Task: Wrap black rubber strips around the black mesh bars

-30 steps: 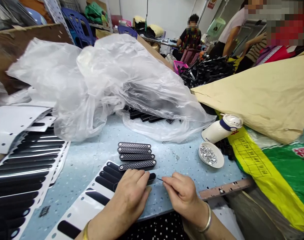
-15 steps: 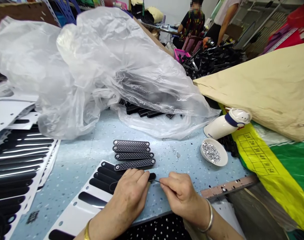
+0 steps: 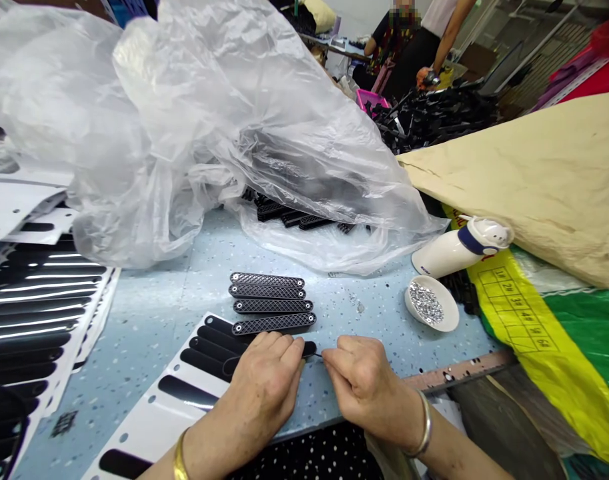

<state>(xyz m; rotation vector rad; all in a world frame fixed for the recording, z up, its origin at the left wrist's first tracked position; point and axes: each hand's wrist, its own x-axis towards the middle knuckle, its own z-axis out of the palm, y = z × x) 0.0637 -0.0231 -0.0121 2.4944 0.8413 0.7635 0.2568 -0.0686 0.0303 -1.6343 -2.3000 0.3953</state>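
My left hand point(image 3: 271, 370) is closed over a black bar point(image 3: 309, 349), whose rounded end pokes out to the right of the fingers. My right hand point(image 3: 361, 373) pinches a thin dark strand point(image 3: 319, 354) that runs to that end. A thin dark loop point(image 3: 227, 365) shows left of my left hand; whether it belongs to the same strand is hidden. Just beyond my left hand lie several black lattice bars point(image 3: 274, 325) with a small metal piece at each end. Under my left forearm is a white sheet point(image 3: 134, 413) of black elongated stickers point(image 3: 187, 392).
A white bowl point(image 3: 451, 313) of small metal pieces stands right, beside a white bottle point(image 3: 439, 257). A big clear plastic bag point(image 3: 184, 133) covers more black bars at the back. More sticker sheets point(image 3: 101, 313) lie left. Two people point(image 3: 441, 33) are in the background.
My hands keep nearly the same hold on the bar and strand. The view has shifted slightly, and the people in the background have changed posture.
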